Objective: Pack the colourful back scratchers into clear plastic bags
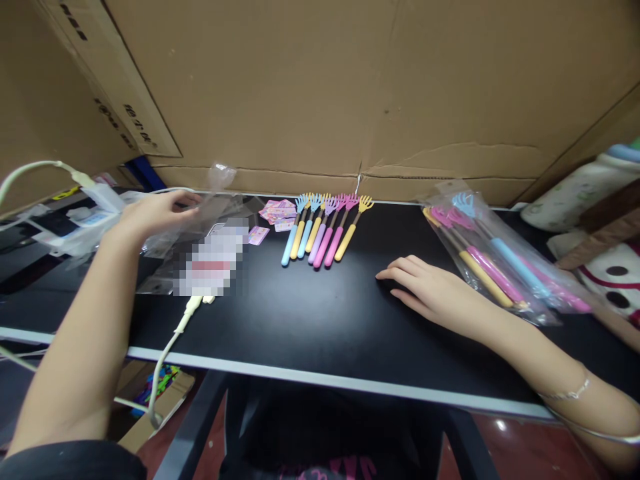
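While the black table (300, 320) lay beneath, the right hand (423, 288) rested empty, loosely spread; the left hand (157, 210), at clear bags (213, 207), showed no readable grip. Claw-headed sticks (319, 241) lay between. Bag-picking seemed underway, next needing a fine pinch.

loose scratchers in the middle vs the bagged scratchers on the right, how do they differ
Wrapping: the loose scratchers lie bare, while the bagged scratchers are inside clear plastic.
Pose: the loose scratchers' handles slant toward the picture's lower left, those of the bagged scratchers toward its lower right.
Colour: the loose scratchers include purple; I see none among the bagged scratchers.
Shared: hand-shaped heads, and yellow, pink and blue in both groups.
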The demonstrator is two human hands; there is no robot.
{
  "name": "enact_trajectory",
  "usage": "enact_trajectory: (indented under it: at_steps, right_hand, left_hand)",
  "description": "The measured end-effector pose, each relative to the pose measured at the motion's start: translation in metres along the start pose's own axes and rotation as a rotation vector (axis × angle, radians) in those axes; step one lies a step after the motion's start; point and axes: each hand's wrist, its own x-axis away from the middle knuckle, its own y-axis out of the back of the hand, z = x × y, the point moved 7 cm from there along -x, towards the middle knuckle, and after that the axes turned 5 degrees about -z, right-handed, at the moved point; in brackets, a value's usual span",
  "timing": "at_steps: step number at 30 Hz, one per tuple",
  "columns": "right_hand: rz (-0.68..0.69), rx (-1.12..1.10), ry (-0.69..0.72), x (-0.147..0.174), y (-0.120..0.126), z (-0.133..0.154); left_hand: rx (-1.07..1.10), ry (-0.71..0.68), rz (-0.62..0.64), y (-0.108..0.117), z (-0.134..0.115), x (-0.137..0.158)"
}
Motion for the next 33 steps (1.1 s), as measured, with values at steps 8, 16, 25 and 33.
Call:
enact_trajectory:
  at_steps: [8, 16, 25, 33]
  right_hand:
    - [0.014, -0.062, -0.034, -0.001, 0.001, -0.003]
    - [0.011, -0.375, -0.267, -0.002, 0.003, -0.020]
    - [-0.079, -1.068, -0.584, 0.001, 0.007, -0.025]
    - [-0.282, -1.202, -0.757, 0.014, 0.015, -0.034]
  left_hand:
    - [0.130, 0.148, -0.196, 0.037, -0.044, 0.014]
    - [0.433, -0.289, -0.274, 0.062, -0.151, 0.023]
    - [0.134, -0.891, -0.152, 0.020, -0.297, 0.080]
    - [0.224, -0.846, 0.005, -0.007, -0.299, 0.082]
